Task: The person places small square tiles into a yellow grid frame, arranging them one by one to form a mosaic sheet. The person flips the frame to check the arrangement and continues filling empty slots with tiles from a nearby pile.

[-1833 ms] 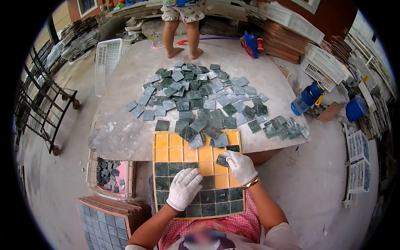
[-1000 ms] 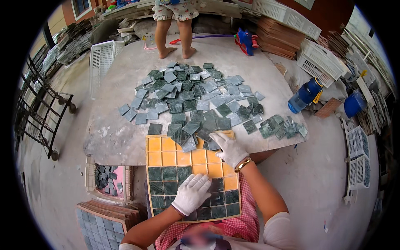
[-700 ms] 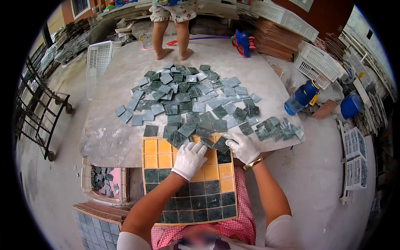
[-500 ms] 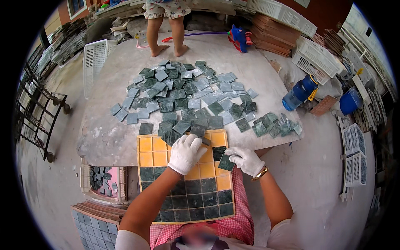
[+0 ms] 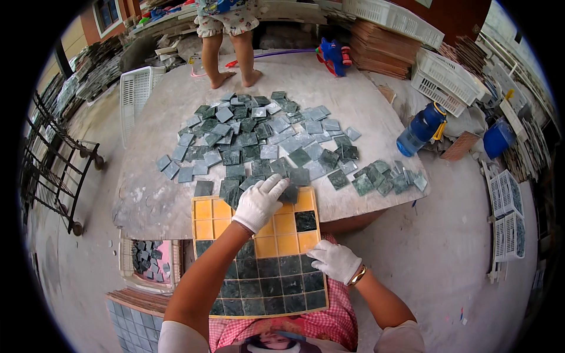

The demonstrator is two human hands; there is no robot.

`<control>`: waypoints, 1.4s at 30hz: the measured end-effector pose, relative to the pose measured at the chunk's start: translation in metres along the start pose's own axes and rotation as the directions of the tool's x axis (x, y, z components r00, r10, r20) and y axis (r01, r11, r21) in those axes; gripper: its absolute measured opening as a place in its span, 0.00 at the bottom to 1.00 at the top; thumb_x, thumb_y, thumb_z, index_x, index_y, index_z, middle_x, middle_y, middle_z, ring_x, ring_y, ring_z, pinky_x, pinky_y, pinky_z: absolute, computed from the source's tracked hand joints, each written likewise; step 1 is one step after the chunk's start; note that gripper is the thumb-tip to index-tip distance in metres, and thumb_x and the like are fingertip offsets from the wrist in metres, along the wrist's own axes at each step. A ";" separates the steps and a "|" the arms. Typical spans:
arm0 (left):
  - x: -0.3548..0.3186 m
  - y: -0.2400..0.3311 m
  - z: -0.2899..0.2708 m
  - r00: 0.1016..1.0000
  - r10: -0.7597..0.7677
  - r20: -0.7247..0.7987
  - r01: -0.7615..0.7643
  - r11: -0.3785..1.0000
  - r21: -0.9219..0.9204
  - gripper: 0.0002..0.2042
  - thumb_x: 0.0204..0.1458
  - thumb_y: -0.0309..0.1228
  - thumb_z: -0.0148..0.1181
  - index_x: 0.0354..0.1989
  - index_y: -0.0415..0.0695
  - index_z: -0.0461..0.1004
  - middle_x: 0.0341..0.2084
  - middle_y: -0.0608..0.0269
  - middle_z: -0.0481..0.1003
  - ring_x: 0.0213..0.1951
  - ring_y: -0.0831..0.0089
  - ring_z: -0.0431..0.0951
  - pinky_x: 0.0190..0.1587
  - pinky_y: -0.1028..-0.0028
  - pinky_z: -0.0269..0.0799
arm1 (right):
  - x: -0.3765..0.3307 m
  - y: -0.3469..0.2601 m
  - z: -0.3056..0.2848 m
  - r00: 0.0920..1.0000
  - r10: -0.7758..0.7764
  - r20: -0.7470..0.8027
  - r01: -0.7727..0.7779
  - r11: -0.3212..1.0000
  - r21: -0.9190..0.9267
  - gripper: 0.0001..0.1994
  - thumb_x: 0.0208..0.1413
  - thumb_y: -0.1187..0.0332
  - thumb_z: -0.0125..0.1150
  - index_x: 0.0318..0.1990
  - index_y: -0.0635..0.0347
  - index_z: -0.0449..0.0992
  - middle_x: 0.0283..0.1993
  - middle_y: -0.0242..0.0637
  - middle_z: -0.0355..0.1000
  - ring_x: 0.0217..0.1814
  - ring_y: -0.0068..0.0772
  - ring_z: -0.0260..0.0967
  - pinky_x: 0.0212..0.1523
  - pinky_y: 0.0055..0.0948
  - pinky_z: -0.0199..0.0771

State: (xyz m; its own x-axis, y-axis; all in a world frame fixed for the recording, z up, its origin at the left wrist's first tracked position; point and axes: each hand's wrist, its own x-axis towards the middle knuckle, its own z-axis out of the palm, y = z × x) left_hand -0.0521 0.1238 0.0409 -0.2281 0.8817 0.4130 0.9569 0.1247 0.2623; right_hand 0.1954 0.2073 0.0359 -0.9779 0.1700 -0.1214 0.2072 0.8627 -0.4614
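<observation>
A shallow yellow grid tray is tilted across my lap against the table edge. Dark green square tiles fill its lower rows, and one more sits alone in the right column. My left hand, in a white glove, reaches over the upper part of the tray. Its fingers curl over a dark green tile; its thumb is hidden. My right hand, gloved too, is at the tray's right edge, its fingertips on a tile in the right column. Nothing shows in its grip.
Loose tiles are heaped on the table. A blue bottle stands at its right edge. Someone's bare feet are at the far side, near a blue toy. A crate of tiles lies below left; a black trolley stands farther left.
The tile that was in my right hand now lies in the tray's right column. My right hand has moved down toward me. My left hand has shifted slightly up, still over the tray.
</observation>
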 end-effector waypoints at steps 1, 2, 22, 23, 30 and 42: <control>0.006 0.003 0.002 0.998 0.013 0.060 -0.014 1.000 0.016 0.25 0.39 0.29 0.63 0.50 0.49 0.69 0.47 0.61 0.70 0.45 0.58 0.73 0.44 0.63 0.72 | 0.002 0.002 -0.003 1.000 -0.003 -0.003 0.003 1.000 0.023 0.14 0.50 0.63 0.61 0.44 0.56 0.74 0.41 0.36 0.70 0.39 0.38 0.72 0.39 0.34 0.74; 0.011 0.003 0.004 0.992 0.024 0.120 -0.028 0.999 0.031 0.26 0.38 0.30 0.64 0.51 0.49 0.69 0.48 0.61 0.70 0.45 0.58 0.73 0.44 0.63 0.72 | 0.004 0.004 -0.005 1.000 -0.006 -0.007 0.006 0.999 0.046 0.15 0.50 0.63 0.61 0.44 0.56 0.74 0.41 0.37 0.70 0.40 0.38 0.72 0.39 0.35 0.74; -0.053 0.014 -0.014 0.843 -0.398 0.363 0.536 0.567 -0.625 0.16 0.49 0.28 0.59 0.47 0.36 0.70 0.35 0.57 0.77 0.33 0.73 0.78 0.39 0.75 0.73 | 0.092 -0.008 -0.035 0.975 0.223 -0.014 -0.147 0.690 0.709 0.15 0.55 0.76 0.53 0.51 0.62 0.72 0.42 0.36 0.75 0.42 0.25 0.72 0.42 0.25 0.72; -0.063 0.008 -0.006 0.865 -0.454 0.215 0.461 0.548 -0.698 0.16 0.49 0.26 0.59 0.47 0.37 0.71 0.36 0.56 0.77 0.34 0.73 0.78 0.39 0.75 0.73 | 0.095 -0.015 -0.041 0.955 0.276 0.111 -0.268 0.633 0.727 0.15 0.56 0.76 0.52 0.52 0.62 0.71 0.43 0.36 0.75 0.43 0.25 0.72 0.42 0.25 0.73; -0.064 0.004 -0.021 0.931 -0.334 -0.149 0.281 0.913 -0.296 0.16 0.44 0.25 0.61 0.44 0.43 0.72 0.39 0.57 0.74 0.40 0.59 0.76 0.43 0.65 0.72 | 0.150 0.039 -0.049 0.908 0.095 -0.408 -0.152 0.982 -0.110 0.23 0.50 0.68 0.60 0.55 0.59 0.66 0.54 0.45 0.66 0.53 0.49 0.67 0.54 0.38 0.68; -0.050 0.014 -0.001 0.977 -0.210 -0.036 0.208 0.976 -0.058 0.26 0.36 0.34 0.68 0.48 0.43 0.70 0.50 0.56 0.68 0.47 0.57 0.69 0.49 0.63 0.68 | 0.149 0.056 -0.063 0.881 0.106 -0.460 -0.099 0.994 0.040 0.14 0.48 0.66 0.63 0.43 0.56 0.73 0.42 0.43 0.71 0.43 0.48 0.70 0.43 0.39 0.70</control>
State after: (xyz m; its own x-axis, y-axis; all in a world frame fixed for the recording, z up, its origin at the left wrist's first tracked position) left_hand -0.0272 0.0812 0.0248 -0.4302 0.8190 0.3796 0.8765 0.2783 0.3927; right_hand 0.0596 0.3110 0.0476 -0.8520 0.4607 0.2488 0.3036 0.8218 -0.4821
